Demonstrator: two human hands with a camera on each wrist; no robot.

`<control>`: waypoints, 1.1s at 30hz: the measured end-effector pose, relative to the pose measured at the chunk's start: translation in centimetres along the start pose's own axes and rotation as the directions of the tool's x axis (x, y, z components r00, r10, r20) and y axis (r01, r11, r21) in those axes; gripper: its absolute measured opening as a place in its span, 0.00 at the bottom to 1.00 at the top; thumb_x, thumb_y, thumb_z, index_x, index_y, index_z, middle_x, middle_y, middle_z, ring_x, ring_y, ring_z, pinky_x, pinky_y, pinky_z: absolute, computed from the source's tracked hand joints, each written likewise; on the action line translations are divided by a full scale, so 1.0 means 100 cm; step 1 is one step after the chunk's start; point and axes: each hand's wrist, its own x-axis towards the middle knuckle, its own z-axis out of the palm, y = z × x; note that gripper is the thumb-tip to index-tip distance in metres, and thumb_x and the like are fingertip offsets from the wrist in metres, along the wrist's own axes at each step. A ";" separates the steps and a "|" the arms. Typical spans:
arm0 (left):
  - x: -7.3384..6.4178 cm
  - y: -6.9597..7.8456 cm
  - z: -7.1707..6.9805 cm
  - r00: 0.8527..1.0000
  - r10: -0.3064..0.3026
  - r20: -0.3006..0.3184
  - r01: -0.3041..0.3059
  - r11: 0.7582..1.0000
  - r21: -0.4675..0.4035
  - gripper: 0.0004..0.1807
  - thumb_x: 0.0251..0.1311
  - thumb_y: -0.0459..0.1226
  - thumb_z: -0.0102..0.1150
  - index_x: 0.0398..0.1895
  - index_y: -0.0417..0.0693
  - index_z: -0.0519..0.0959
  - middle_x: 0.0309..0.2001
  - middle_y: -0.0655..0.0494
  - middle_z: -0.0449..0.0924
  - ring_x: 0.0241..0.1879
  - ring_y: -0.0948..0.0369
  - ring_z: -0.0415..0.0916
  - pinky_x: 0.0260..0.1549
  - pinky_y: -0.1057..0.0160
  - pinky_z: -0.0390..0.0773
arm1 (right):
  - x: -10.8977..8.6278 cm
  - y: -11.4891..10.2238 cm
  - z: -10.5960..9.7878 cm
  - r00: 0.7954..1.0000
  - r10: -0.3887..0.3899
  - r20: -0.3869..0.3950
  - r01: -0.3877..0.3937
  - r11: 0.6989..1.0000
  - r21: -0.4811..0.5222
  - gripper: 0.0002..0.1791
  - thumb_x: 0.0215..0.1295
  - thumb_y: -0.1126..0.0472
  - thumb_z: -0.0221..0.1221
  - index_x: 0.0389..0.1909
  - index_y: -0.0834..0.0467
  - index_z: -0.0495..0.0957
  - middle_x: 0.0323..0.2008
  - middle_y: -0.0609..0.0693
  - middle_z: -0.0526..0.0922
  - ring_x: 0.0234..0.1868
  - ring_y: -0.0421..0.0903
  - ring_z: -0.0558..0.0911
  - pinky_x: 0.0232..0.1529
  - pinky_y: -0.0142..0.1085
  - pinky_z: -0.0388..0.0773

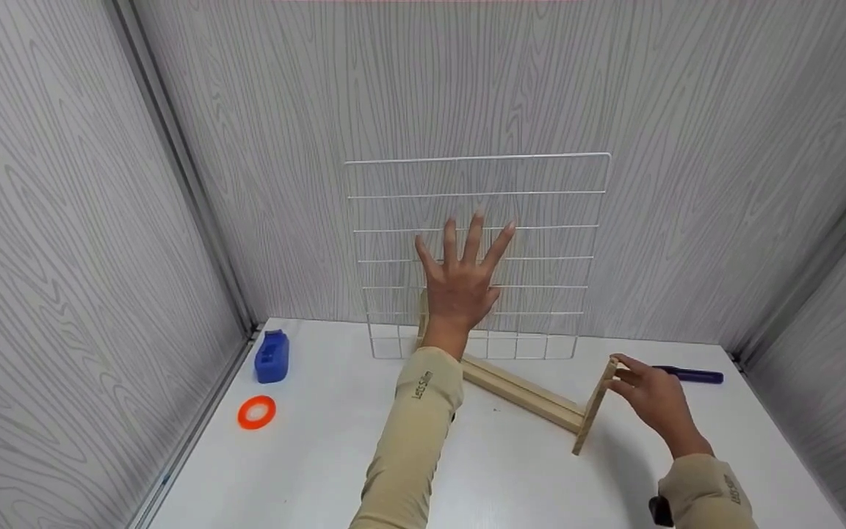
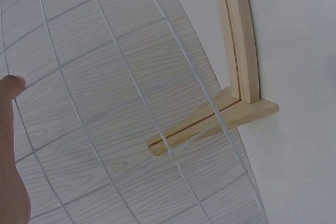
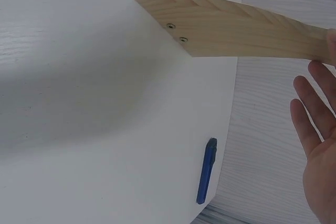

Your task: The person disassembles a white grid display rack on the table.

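A white wire grid panel (image 1: 477, 194) leans upright against the back wall. My left hand (image 1: 461, 285) lies over its middle with fingers spread and straight; in the left wrist view its thumb is right at a wire. A wooden stand, with a long grooved bar (image 1: 522, 397) between two end pieces, sits at an angle on the table. My right hand (image 1: 656, 397) pinches the upper tip of the near end piece (image 1: 593, 411). Two screw heads show on that piece (image 3: 231, 24) in the right wrist view. The far end piece (image 2: 210, 121) stands by the grid's lower edge, partly hidden by my left arm in the head view.
A blue tape dispenser (image 1: 272, 358) and an orange ring (image 1: 256, 412) lie at the table's left side. A slim dark blue tool (image 3: 207, 171), like a utility knife, lies at the right behind my right hand. Grey wood-patterned walls enclose the white table (image 1: 320, 463).
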 end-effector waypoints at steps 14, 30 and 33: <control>-0.012 -0.001 0.005 1.000 -0.007 0.026 0.007 1.000 -0.004 0.57 0.44 0.66 0.74 0.79 0.79 0.54 0.77 0.54 0.60 0.74 0.45 0.60 0.62 0.24 0.63 | -0.001 0.002 0.002 0.997 -0.014 -0.075 0.011 0.999 -0.037 0.30 0.66 0.51 0.66 0.66 0.60 0.76 0.49 0.61 0.88 0.50 0.62 0.87 0.43 0.53 0.84; -0.030 -0.005 0.015 0.997 -0.018 0.070 0.018 1.000 0.005 0.58 0.43 0.68 0.72 0.79 0.79 0.53 0.78 0.54 0.60 0.75 0.44 0.59 0.62 0.24 0.63 | -0.002 0.008 0.007 0.978 0.183 0.100 -0.203 0.945 0.255 0.44 0.68 0.37 0.60 0.76 0.58 0.64 0.69 0.60 0.74 0.72 0.61 0.71 0.69 0.59 0.70; -0.036 -0.005 0.017 0.996 -0.015 0.089 0.015 1.000 0.005 0.59 0.44 0.68 0.72 0.79 0.79 0.51 0.78 0.54 0.59 0.75 0.44 0.59 0.63 0.24 0.62 | -0.005 0.011 0.009 0.976 0.203 0.083 -0.218 0.936 0.277 0.44 0.67 0.35 0.61 0.75 0.58 0.65 0.68 0.59 0.75 0.72 0.59 0.72 0.69 0.58 0.70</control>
